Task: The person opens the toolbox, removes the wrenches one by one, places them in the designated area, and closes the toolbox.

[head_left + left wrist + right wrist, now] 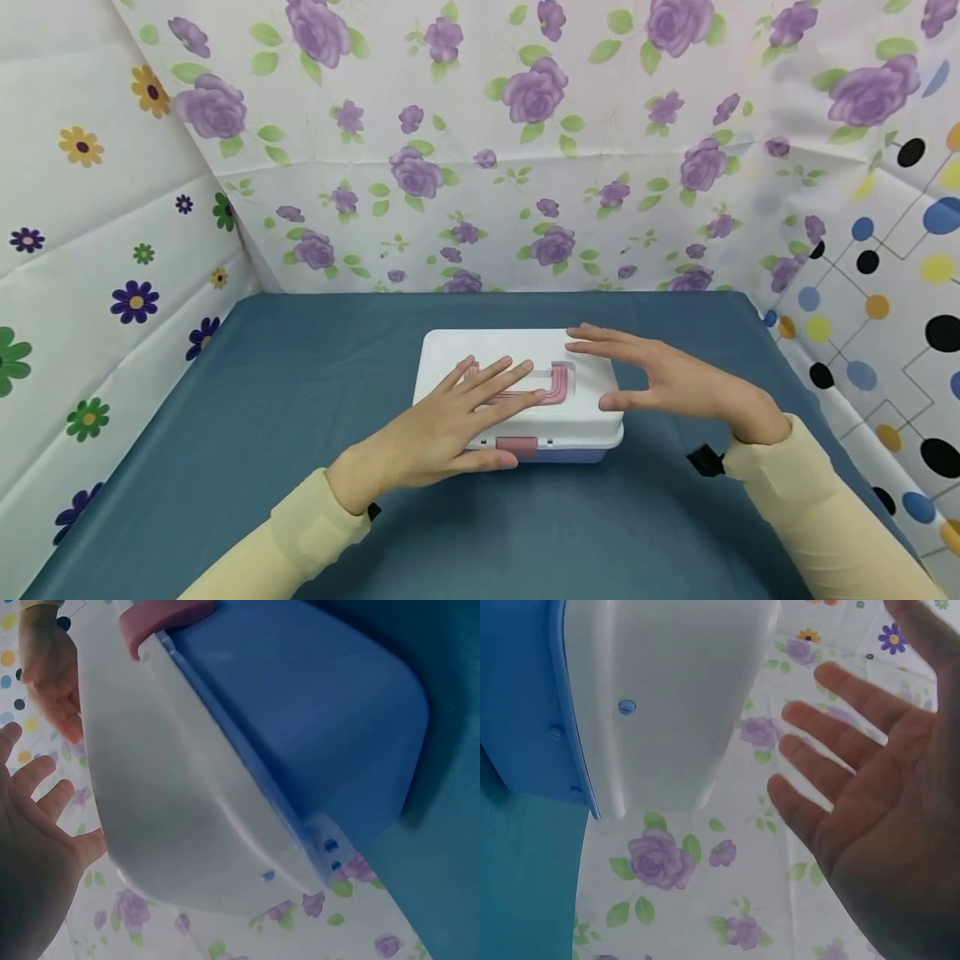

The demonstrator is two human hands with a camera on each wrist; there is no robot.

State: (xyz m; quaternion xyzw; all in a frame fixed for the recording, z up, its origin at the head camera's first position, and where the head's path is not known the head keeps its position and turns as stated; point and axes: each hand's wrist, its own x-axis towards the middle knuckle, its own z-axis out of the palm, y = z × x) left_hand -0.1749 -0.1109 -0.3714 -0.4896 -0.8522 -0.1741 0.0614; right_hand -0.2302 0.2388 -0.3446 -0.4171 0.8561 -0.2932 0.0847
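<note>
A storage box with a white lid (450,346) and a blue base (570,456) sits closed on the table. A pink handle (559,383) lies folded down in the lid, and a pink latch (517,447) is on the front. Fingers spread, my left hand (442,425) is over the lid's left front and hides part of the handle. At the lid's right side my right hand (667,379) is held with fingers straight and thumb apart. Both wrist views show the palms apart from the box, with nothing held in either hand.
Dark blue-green cloth (300,400) covers the table. A floral curtain (480,167) hangs at the back, a flower-printed sheet (90,208) on the left and a dotted sheet (885,283) on the right. Small black pieces (706,460) show at the sleeve cuffs.
</note>
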